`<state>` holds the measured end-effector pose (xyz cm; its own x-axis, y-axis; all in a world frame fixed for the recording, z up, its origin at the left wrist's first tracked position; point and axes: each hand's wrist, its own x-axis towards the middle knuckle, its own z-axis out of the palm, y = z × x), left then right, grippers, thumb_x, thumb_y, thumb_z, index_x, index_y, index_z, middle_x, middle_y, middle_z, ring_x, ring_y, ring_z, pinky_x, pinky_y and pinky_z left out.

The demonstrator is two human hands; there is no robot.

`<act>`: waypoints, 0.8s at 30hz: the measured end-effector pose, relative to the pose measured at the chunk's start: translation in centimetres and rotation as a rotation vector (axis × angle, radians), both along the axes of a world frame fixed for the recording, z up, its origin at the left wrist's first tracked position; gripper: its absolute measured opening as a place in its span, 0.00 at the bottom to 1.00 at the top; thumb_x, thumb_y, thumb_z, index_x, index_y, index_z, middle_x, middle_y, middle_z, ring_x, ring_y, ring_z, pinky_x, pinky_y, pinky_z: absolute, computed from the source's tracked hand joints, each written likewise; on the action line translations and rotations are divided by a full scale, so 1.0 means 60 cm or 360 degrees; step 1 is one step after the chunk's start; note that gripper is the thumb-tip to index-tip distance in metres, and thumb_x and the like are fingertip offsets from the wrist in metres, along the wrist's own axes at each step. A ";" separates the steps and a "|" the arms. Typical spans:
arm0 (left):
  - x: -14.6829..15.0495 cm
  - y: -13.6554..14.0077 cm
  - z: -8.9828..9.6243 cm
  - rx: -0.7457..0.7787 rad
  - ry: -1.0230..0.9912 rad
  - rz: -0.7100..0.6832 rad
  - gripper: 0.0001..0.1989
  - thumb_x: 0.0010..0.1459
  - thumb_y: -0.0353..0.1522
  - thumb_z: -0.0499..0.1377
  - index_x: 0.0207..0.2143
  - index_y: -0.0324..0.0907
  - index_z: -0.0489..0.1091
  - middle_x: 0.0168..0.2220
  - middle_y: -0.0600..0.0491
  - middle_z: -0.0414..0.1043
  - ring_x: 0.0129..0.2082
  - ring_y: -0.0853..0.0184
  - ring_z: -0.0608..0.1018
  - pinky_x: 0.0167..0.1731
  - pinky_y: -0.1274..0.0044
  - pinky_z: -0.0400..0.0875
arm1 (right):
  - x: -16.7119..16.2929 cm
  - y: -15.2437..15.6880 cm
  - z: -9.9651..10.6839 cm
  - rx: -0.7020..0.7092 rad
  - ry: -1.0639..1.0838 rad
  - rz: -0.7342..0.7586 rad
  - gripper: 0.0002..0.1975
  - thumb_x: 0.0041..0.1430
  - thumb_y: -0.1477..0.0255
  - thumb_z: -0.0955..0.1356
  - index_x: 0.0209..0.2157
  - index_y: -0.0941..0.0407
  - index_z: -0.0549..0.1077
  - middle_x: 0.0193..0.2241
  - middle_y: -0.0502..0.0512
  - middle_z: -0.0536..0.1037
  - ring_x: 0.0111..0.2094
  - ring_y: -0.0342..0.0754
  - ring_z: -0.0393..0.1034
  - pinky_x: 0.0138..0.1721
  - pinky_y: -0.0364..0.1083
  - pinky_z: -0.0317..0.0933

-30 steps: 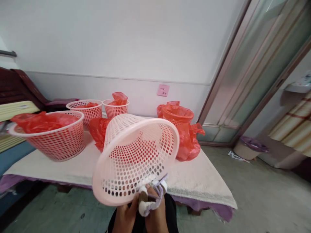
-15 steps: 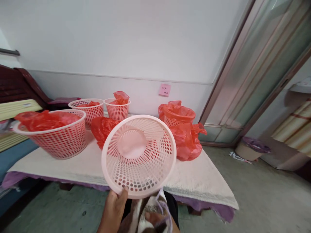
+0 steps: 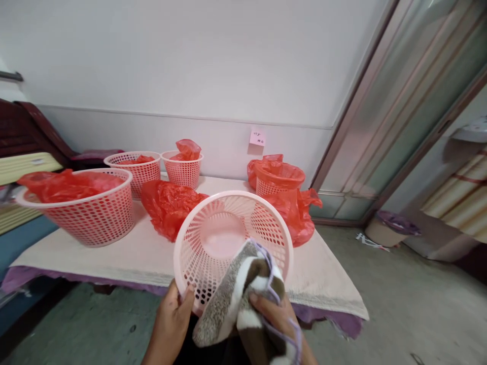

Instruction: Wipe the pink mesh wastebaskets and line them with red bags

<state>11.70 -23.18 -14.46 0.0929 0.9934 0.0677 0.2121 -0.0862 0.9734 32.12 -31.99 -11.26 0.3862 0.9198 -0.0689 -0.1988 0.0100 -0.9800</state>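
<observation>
A pink perforated plastic basket (image 3: pixel 220 235) is tilted with its mouth toward me, in front of the cloth-covered bench. My left hand (image 3: pixel 173 314) grips its rim at the lower left, thumb on the inside. In my right hand (image 3: pixel 272 309) is a bunched towel (image 3: pixel 232 289) with brown, grey and white stripes and a purple edging. The towel's upper end reaches into the basket's mouth and covers part of its lower right wall. Behind the basket lies a crumpled red plastic bag (image 3: pixel 169 205).
Pink baskets with red bags stand on the left: a large one (image 3: pixel 95 220), with a second (image 3: pixel 146 172) and third (image 3: pixel 186 172) behind. At right are a red-lined basket (image 3: pixel 266 186) and a red bag (image 3: pixel 300 218). A waste bin (image 3: pixel 388 230) stands on the floor near the glass door.
My right hand has raised the towel from below the rim up to the basket's mouth. The basket has shifted slightly right and down, still in my left hand.
</observation>
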 end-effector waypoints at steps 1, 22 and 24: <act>0.001 0.000 0.002 0.0034 0.0030 -0.0017 0.18 0.58 0.47 0.55 0.36 0.42 0.69 0.28 0.54 0.73 0.33 0.61 0.75 0.36 0.73 0.71 | -0.003 0.019 0.009 0.0019 0.0018 -0.0039 0.18 0.44 0.63 0.75 0.37 0.56 0.75 0.31 0.56 0.79 0.33 0.54 0.74 0.35 0.50 0.70; 0.005 -0.017 -0.013 0.0302 0.0226 -0.0124 0.17 0.64 0.41 0.50 0.48 0.43 0.67 0.48 0.46 0.71 0.49 0.59 0.73 0.51 0.68 0.66 | -0.019 0.184 -0.085 -0.0412 -0.2444 0.0650 0.16 0.62 0.79 0.60 0.48 0.60 0.74 0.49 0.71 0.74 0.53 0.62 0.65 0.53 0.61 0.54; 0.013 -0.020 -0.011 0.0373 0.0277 -0.0150 0.16 0.64 0.41 0.49 0.47 0.42 0.68 0.44 0.46 0.72 0.47 0.59 0.74 0.49 0.68 0.68 | -0.003 0.203 -0.093 -0.0456 -0.2413 0.0610 0.16 0.61 0.80 0.60 0.47 0.62 0.74 0.49 0.74 0.74 0.53 0.63 0.65 0.53 0.62 0.53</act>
<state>12.50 -24.41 -15.11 0.2141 0.9391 0.2688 0.3543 -0.3311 0.8746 31.97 -19.80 -16.83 0.0135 0.9994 -0.0327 0.9743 -0.0205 -0.2243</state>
